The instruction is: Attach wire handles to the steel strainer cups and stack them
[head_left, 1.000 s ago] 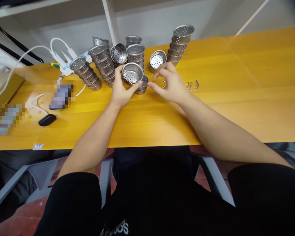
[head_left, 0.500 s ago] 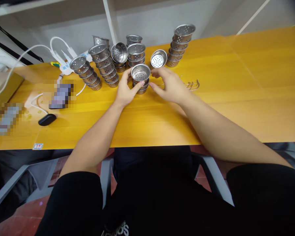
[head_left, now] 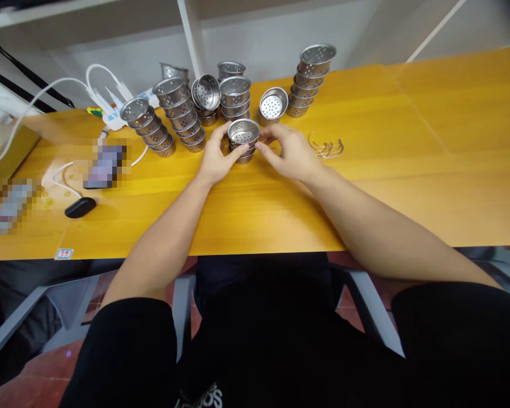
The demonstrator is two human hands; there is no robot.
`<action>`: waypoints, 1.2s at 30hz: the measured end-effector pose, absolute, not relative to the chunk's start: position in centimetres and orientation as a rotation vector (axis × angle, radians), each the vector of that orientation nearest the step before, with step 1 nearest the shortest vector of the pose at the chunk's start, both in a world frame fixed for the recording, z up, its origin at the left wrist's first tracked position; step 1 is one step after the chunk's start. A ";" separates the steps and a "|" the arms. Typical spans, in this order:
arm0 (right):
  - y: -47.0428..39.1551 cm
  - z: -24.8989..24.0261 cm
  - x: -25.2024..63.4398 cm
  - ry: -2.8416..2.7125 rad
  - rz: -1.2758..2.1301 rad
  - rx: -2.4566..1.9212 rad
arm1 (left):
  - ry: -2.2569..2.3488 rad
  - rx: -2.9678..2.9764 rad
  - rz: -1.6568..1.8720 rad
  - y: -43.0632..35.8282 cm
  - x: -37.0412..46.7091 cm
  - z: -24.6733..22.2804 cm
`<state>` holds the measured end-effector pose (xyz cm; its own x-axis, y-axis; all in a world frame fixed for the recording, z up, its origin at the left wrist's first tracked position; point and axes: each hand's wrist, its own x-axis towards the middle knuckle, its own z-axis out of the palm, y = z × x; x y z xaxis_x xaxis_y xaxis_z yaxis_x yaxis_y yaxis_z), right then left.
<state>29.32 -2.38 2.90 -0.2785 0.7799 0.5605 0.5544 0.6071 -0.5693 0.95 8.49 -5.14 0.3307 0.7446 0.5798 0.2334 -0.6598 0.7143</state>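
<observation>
A perforated metal cup [head_left: 243,133] sits at the top of a short nested stack on the table, its open mouth facing up. My left hand [head_left: 216,156] is wrapped around the left side, thumb across the front. At the right rim, the curled fingertips and thumb of my right hand [head_left: 291,150] close on the same cup. A thin line like wire shows between that thumb and fingers; whether it is held I cannot tell. Several thin curved wires [head_left: 329,148] lie to the right of this hand. Behind it, a tilted cup [head_left: 273,106] shows its perforated bottom.
Tall stacks of cups stand at the back left [head_left: 182,116], back middle [head_left: 235,93] and back right [head_left: 308,82]. On the left are a power strip [head_left: 114,119] with white cables, a blurred phone-like device [head_left: 105,166] and a black oval object [head_left: 80,207]. A shelf wall rises behind.
The top cup has gone lower into the short stack. My right hand has come down slightly, its fingertips closer to the rim, while my left hand stays around the stack.
</observation>
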 end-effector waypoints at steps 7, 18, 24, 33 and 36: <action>-2.5 3.0 29.3 -1.970 0.381 -1.039 | 0.794 2.106 1.203 7.8 0.8 -4.2; 1.4 1.6 33.3 -1.944 0.157 -1.476 | 0.836 2.064 1.172 7.9 0.4 -5.0; 3.3 0.5 33.8 -2.003 0.196 -1.653 | 0.856 2.080 1.147 7.6 0.4 -4.7; 4.4 -0.3 35.1 -1.867 0.209 -1.452 | 0.840 2.063 1.152 7.2 0.4 -4.1; 5.2 -1.2 35.5 -1.756 0.213 -1.281 | 0.848 2.056 1.154 6.9 0.4 -3.7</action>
